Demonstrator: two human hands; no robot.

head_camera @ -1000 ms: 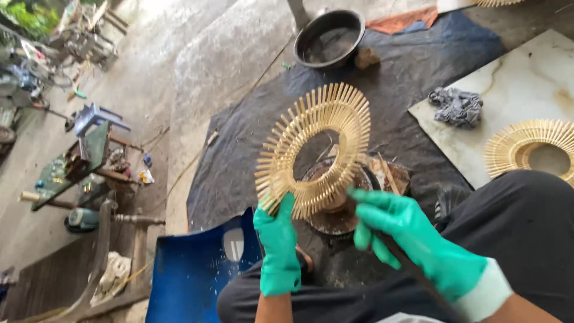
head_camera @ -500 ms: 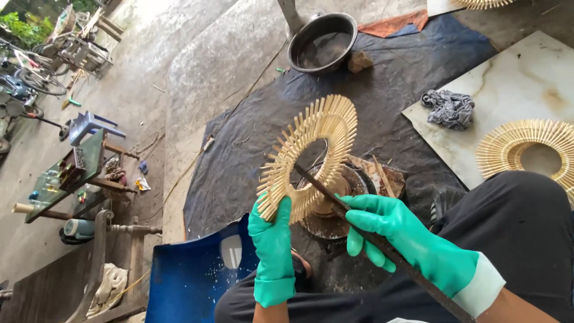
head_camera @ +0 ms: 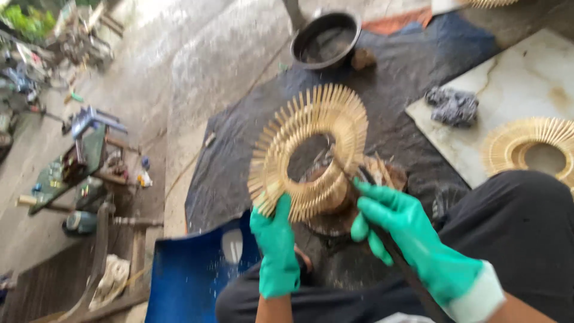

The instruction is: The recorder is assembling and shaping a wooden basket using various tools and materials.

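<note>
My left hand [head_camera: 276, 245], in a green glove, grips the lower edge of a round wreath of pale bamboo sticks [head_camera: 311, 149] and holds it upright. My right hand [head_camera: 406, 233], also gloved in green, holds a long dark stick [head_camera: 394, 254] whose tip reaches the wreath's inner ring. Behind the wreath sits a brown round container [head_camera: 371, 179] on a black tarp [head_camera: 394, 96].
A second stick wreath [head_camera: 532, 149] lies on a pale marble slab [head_camera: 526, 78] at right, beside a crumpled grey rag [head_camera: 452, 105]. A black metal pan [head_camera: 326, 39] stands at the far edge of the tarp. A blue plastic sheet [head_camera: 191, 275] lies by my knee; tools clutter the left.
My right hand picked up the dark stick and brought its tip to the wreath's inner ring. The wreath has tilted and shifted slightly in my left hand.
</note>
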